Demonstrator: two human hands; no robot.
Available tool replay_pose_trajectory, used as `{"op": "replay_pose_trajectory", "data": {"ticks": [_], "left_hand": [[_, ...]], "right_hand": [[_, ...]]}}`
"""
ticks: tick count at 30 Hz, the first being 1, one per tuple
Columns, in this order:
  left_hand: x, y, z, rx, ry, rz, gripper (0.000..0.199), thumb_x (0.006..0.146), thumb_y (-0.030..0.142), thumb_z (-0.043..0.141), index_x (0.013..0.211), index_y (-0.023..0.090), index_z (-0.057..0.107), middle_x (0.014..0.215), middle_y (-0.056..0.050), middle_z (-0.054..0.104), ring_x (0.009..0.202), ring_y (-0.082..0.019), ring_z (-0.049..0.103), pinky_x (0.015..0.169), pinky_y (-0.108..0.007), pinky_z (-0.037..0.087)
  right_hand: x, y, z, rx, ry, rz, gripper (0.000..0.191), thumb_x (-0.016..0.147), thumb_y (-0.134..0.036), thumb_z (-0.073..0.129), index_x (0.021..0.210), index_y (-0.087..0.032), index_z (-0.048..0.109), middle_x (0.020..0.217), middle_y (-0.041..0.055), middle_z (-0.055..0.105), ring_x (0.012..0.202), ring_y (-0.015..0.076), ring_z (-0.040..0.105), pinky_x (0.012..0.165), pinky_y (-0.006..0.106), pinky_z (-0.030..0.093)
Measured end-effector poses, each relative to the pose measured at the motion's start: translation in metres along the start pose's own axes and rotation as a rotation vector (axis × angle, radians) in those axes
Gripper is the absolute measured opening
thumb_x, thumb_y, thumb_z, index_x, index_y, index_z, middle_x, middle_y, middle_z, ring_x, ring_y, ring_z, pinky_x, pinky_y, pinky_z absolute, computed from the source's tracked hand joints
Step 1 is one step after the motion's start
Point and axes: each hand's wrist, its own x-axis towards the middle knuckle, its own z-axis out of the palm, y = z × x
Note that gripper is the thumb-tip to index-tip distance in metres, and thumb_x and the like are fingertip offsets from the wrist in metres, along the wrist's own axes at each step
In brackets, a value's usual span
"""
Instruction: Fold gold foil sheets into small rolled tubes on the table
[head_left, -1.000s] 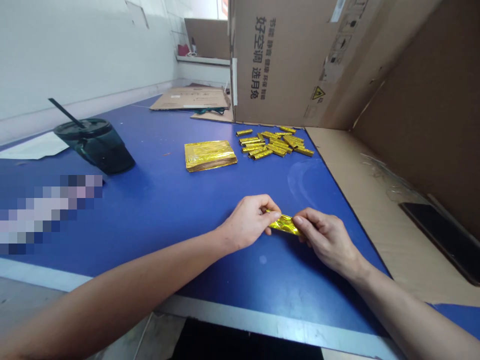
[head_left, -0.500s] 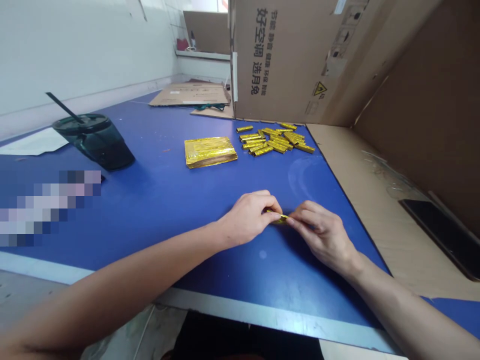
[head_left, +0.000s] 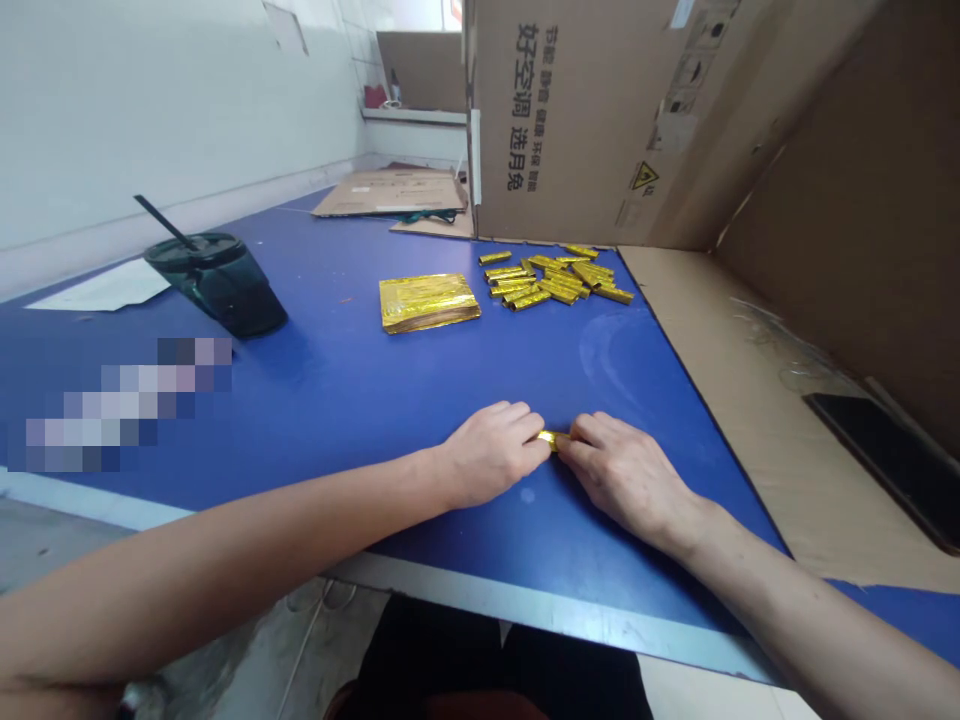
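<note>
Between both hands, low over the blue table (head_left: 450,400), is a narrow piece of gold foil paper (head_left: 551,440), rolled or folded. My left hand (head_left: 499,455) is closed on its left end and my right hand (head_left: 619,465) on its right end; the fingers cover most of it. Beyond the hands lies a flat stack of gold foil paper (head_left: 429,302). To the right of that stack sits a loose pile of several small gold foil rolls (head_left: 562,283), some showing hollow ends.
At the left stands a dark tumbler with a straw (head_left: 225,285) beside a white sheet (head_left: 105,285). A large cardboard box (head_left: 585,130) rises behind the rolls, with flat cardboard (head_left: 390,190) left of it. A dark phone-like slab (head_left: 885,465) rests on cardboard at the right.
Both hands have turned lower and flatter, with fingers curled over the gold foil paper, which looks narrower now. The camera view has shifted slightly.
</note>
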Motion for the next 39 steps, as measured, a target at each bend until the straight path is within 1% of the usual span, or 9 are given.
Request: {"op": "replay_pose_trajectory", "data": {"ticks": [6,9,17,19,21,24,29,32,39], "left_hand": [[-0.002,0.008,-0.001,-0.016,-0.080,-0.083,0.022,0.084,0.016,0.038,0.070,0.014,0.054,0.072,-0.005,0.051,0.068,-0.017,0.044,0.060,-0.028,0.036],[-0.004,0.014,-0.005,-0.025,-0.148,-0.111,0.017,0.082,0.016,0.040,0.077,0.013,0.056,0.076,-0.005,0.052,0.072,-0.018,0.045,0.061,-0.030,0.036],[-0.009,0.025,-0.016,-0.047,-0.218,-0.182,0.028,0.085,0.029,0.040,0.099,0.010,0.054,0.093,-0.008,0.056,0.091,-0.023,0.048,0.076,-0.036,0.036],[-0.011,0.026,-0.013,-0.052,-0.197,-0.173,0.031,0.085,0.028,0.039,0.105,0.009,0.052,0.107,-0.011,0.054,0.106,-0.024,0.042,0.086,-0.037,0.032],[-0.013,0.026,-0.009,-0.070,-0.198,-0.160,0.033,0.087,0.028,0.036,0.110,0.008,0.049,0.121,-0.012,0.048,0.117,-0.023,0.034,0.094,-0.036,0.026],[-0.016,0.025,-0.005,-0.118,-0.263,-0.165,0.036,0.088,0.030,0.033,0.115,0.009,0.045,0.129,-0.011,0.041,0.122,-0.021,0.030,0.099,-0.036,0.021],[-0.020,0.024,-0.010,-0.205,-0.351,-0.186,0.059,0.086,0.049,0.029,0.128,0.008,0.030,0.137,-0.014,0.029,0.128,-0.023,0.019,0.102,-0.040,0.015],[-0.023,0.018,-0.015,-0.283,-0.390,-0.184,0.073,0.080,0.061,0.024,0.133,0.012,0.019,0.140,-0.012,0.019,0.129,-0.026,0.012,0.101,-0.046,0.012],[-0.024,-0.008,-0.015,-0.370,-0.481,-0.138,0.073,0.078,0.064,0.024,0.136,0.022,0.010,0.143,-0.004,0.009,0.130,-0.028,0.001,0.101,-0.052,0.005]], "right_hand": [[0.000,-0.003,-0.008,0.015,-0.132,0.015,0.021,0.085,-0.016,0.038,0.080,-0.016,0.059,0.077,0.0048,0.053,0.068,0.0148,0.045,0.061,0.026,0.037],[0.001,-0.008,-0.013,-0.013,-0.187,0.039,0.018,0.083,-0.020,0.042,0.082,-0.015,0.059,0.081,0.0059,0.054,0.071,0.0167,0.047,0.063,0.029,0.039],[-0.009,-0.019,-0.016,-0.125,-0.193,0.040,0.025,0.080,-0.032,0.048,0.093,-0.014,0.060,0.086,0.0081,0.058,0.077,0.0221,0.053,0.067,0.036,0.043],[-0.018,-0.019,-0.013,-0.136,-0.167,0.039,0.031,0.081,-0.032,0.047,0.103,-0.013,0.057,0.097,0.0101,0.059,0.087,0.0246,0.053,0.075,0.040,0.042],[-0.029,-0.018,-0.008,-0.147,-0.125,0.031,0.039,0.082,-0.030,0.044,0.114,-0.009,0.051,0.114,0.0129,0.055,0.104,0.0276,0.048,0.086,0.044,0.037],[-0.042,-0.018,-0.003,-0.145,-0.099,0.036,0.045,0.085,-0.033,0.038,0.122,-0.008,0.045,0.126,0.0131,0.047,0.116,0.0282,0.040,0.092,0.048,0.032],[-0.047,-0.021,-0.002,-0.113,-0.097,0.070,0.056,0.083,-0.045,0.037,0.125,-0.009,0.041,0.129,0.0118,0.043,0.120,0.0286,0.035,0.094,0.052,0.029],[-0.045,-0.027,-0.004,-0.114,-0.078,0.074,0.059,0.082,-0.050,0.035,0.124,-0.008,0.042,0.128,0.0143,0.044,0.120,0.0294,0.035,0.095,0.056,0.025],[-0.044,-0.049,-0.006,-0.115,-0.021,0.064,0.060,0.082,-0.050,0.035,0.116,-0.003,0.050,0.123,0.0217,0.046,0.116,0.0313,0.040,0.096,0.056,0.023]]}}
